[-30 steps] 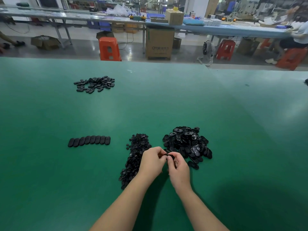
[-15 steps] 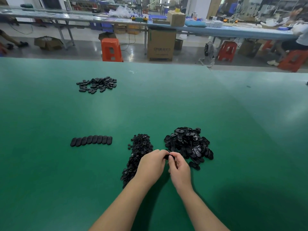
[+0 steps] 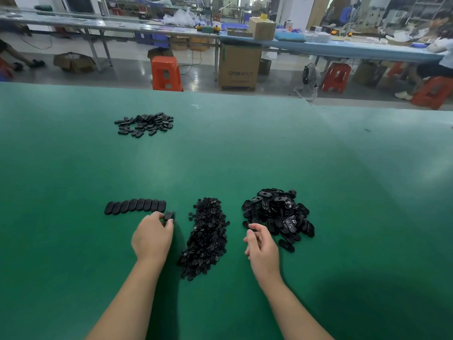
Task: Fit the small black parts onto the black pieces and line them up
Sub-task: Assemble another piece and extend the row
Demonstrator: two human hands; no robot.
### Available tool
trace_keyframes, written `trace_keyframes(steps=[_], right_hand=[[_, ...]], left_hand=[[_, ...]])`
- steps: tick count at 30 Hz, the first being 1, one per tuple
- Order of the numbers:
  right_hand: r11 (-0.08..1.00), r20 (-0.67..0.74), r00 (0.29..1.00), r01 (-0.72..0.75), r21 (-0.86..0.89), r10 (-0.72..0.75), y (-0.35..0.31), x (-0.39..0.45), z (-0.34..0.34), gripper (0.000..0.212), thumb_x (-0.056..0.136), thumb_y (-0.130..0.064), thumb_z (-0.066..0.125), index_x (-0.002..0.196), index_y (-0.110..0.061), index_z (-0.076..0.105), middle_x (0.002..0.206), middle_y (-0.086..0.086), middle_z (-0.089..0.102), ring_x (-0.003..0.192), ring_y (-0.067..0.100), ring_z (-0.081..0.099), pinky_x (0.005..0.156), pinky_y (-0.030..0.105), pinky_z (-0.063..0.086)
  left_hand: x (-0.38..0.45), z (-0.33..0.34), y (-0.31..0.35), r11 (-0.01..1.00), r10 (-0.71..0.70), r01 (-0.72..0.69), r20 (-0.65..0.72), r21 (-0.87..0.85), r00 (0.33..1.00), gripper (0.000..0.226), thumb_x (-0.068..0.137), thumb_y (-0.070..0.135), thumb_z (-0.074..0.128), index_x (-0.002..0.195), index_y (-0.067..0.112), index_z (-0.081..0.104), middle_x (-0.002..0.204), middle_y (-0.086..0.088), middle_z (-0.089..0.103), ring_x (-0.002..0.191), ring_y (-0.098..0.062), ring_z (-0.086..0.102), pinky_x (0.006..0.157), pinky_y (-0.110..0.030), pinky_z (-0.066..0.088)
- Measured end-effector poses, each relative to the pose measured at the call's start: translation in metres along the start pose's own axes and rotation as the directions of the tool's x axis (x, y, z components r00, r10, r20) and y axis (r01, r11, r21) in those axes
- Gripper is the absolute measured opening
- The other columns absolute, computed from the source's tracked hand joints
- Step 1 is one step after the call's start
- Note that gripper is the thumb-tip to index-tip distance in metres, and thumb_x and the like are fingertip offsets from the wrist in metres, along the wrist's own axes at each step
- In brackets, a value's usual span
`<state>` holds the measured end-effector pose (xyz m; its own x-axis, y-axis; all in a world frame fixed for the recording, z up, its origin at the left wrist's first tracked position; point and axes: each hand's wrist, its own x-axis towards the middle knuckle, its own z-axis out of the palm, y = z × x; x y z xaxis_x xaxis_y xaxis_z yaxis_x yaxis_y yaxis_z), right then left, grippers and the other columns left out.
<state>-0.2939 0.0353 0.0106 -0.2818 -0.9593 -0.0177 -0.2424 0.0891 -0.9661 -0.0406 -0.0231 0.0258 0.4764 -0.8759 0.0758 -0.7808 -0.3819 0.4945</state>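
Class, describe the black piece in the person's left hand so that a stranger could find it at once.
Start at the green table and find the neat row of black ovals at near left. At its right end, the left hand pinches one black piece: the only one held, not yet in line.

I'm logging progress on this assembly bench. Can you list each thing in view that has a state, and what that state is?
left hand: pinches an oval piece at the row's right end
held oval piece: not yet in line
row of oval pieces: lined up side by side
right hand: fingers loosely curled, seemingly empty, near the oval-piece pile
pile of small parts: loose heap
pile of oval pieces: loose heap
far pile: scattered flat
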Motion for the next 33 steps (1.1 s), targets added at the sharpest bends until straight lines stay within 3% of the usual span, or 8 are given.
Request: trace_keyframes(steps=[3,7,11,17,21,25,28,33], right_hand=[[1.0,0.002,1.0,0.001,-0.023,-0.001,-0.001,0.0,0.0,0.012,0.103,-0.026,0.055,0.111,-0.031,0.062,0.082,0.003,0.069,0.058,0.002,0.055,0.054,0.022,0.045],[0.999,0.002,1.0,-0.003,-0.037,0.003,0.0,0.0,0.0,0.012,0.103,-0.028,0.055,0.112,-0.031,0.061,0.082,0.002,0.069,0.058,0.002,0.055,0.055,0.024,0.046],[0.999,0.005,1.0,0.002,-0.051,-0.002,0.001,0.0,0.001,0.011,0.103,-0.028,0.055,0.112,-0.032,0.061,0.081,0.002,0.069,0.057,0.002,0.054,0.054,0.023,0.045],[0.998,0.009,1.0,0.011,-0.07,-0.01,0.001,0.0,0.001,0.011,0.102,-0.028,0.055,0.111,-0.031,0.061,0.08,0.003,0.068,0.056,0.003,0.051,0.051,0.022,0.043],[0.997,0.005,1.0,0.014,-0.074,-0.014,0.001,0.0,0.001,0.011,0.102,-0.028,0.055,0.112,-0.031,0.061,0.081,0.001,0.068,0.058,0.004,0.053,0.052,0.023,0.044],[0.997,0.006,1.0,0.018,-0.08,-0.018,0.001,0.0,0.001,0.011,0.102,-0.028,0.056,0.112,-0.031,0.061,0.081,0.002,0.069,0.057,0.005,0.052,0.052,0.023,0.043],[0.995,0.004,1.0,0.022,-0.093,-0.022,0.002,0.0,0.001,0.011,0.102,-0.029,0.056,0.111,-0.032,0.061,0.082,0.0,0.069,0.06,0.005,0.055,0.055,0.025,0.046],[0.996,0.004,1.0,0.024,-0.091,-0.024,0.002,0.0,0.001,0.011,0.102,-0.03,0.056,0.111,-0.032,0.061,0.081,-0.001,0.069,0.062,0.006,0.058,0.058,0.027,0.049]], left_hand=[[-0.001,0.001,-0.003,0.998,0.027,-0.03,0.047,0.054,0.999,0.026,0.094,0.04,0.063,0.106,0.019,0.07,0.09,0.002,0.062,0.072,-0.02,0.056,0.069,-0.033,0.052],[-0.004,0.004,-0.005,0.984,0.169,-0.169,0.005,0.049,0.986,0.033,0.094,0.034,0.065,0.123,0.019,0.065,0.101,-0.003,0.064,0.078,-0.026,0.06,0.074,-0.035,0.045],[-0.006,0.007,-0.012,0.945,0.307,-0.301,-0.028,0.129,0.951,0.022,0.094,0.027,0.063,0.111,0.019,0.075,0.088,-0.002,0.058,0.066,-0.023,0.052,0.071,-0.036,0.038],[0.001,0.01,-0.004,0.945,0.226,-0.252,0.138,0.21,0.964,0.044,0.103,0.037,0.041,0.146,0.029,0.049,0.106,0.0,0.058,0.088,-0.019,0.058,0.082,-0.034,0.039],[0.008,0.011,0.002,0.949,0.191,-0.234,0.204,0.21,0.96,0.049,0.104,0.038,0.037,0.152,0.03,0.038,0.12,-0.001,0.061,0.101,-0.021,0.062,0.082,-0.034,0.046],[0.013,0.009,0.005,0.966,0.122,-0.169,0.232,0.196,0.965,0.049,0.103,0.038,0.039,0.151,0.035,0.038,0.117,0.002,0.065,0.095,-0.02,0.063,0.067,-0.03,0.047],[0.014,0.006,0.004,0.973,0.069,-0.114,0.223,0.199,0.972,0.047,0.101,0.039,0.041,0.149,0.039,0.041,0.096,0.007,0.065,0.081,-0.018,0.058,0.053,-0.025,0.037],[0.019,0.004,-0.003,0.971,0.061,-0.106,0.207,0.215,0.977,0.048,0.102,0.038,0.039,0.15,0.038,0.04,0.093,0.005,0.071,0.079,-0.019,0.057,0.071,-0.03,0.048]])
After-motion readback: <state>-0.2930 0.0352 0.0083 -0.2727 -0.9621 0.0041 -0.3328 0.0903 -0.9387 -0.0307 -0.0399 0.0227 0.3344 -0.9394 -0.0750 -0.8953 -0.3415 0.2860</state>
